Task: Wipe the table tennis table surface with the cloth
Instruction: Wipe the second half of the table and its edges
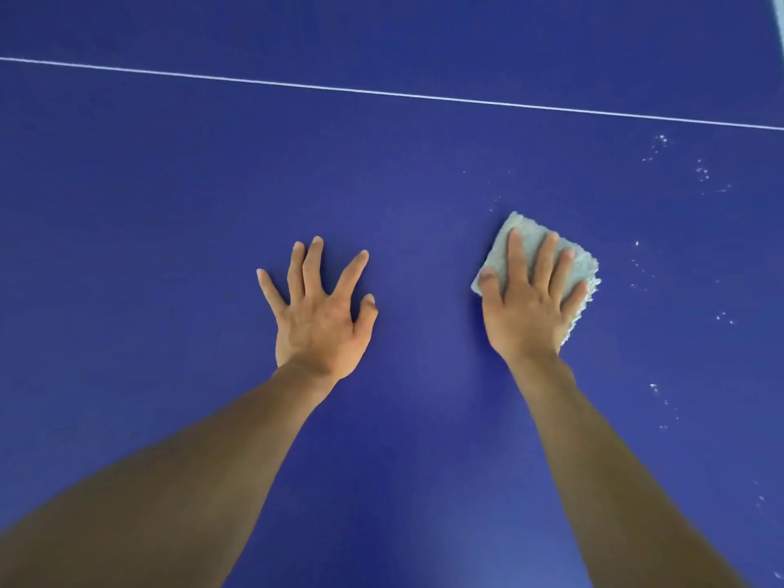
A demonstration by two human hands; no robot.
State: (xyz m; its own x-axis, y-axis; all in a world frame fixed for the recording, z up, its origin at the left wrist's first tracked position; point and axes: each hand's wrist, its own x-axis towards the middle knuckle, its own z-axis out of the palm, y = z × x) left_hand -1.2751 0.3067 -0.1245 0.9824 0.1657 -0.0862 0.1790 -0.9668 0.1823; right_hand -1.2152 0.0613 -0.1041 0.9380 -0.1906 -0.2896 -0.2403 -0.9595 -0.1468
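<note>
1. Nearest the person, the left hand (319, 311) is spread, fingers apart, fingertips braced on the blue table (169, 184), holding nothing, well to the left of the cloth.
2. The right hand (530, 299) lies flat with fingers slightly apart, pressing the folded grey cloth (526, 239) onto the table.
3. White specks (702, 171) are scattered right of the cloth and beyond it. Judged from this, sweeping rightward with even palm pressure, in overlapping passes, would gather rather than scatter them.
4. Farthest, beyond the cloth, runs the white line (382, 92).
</note>
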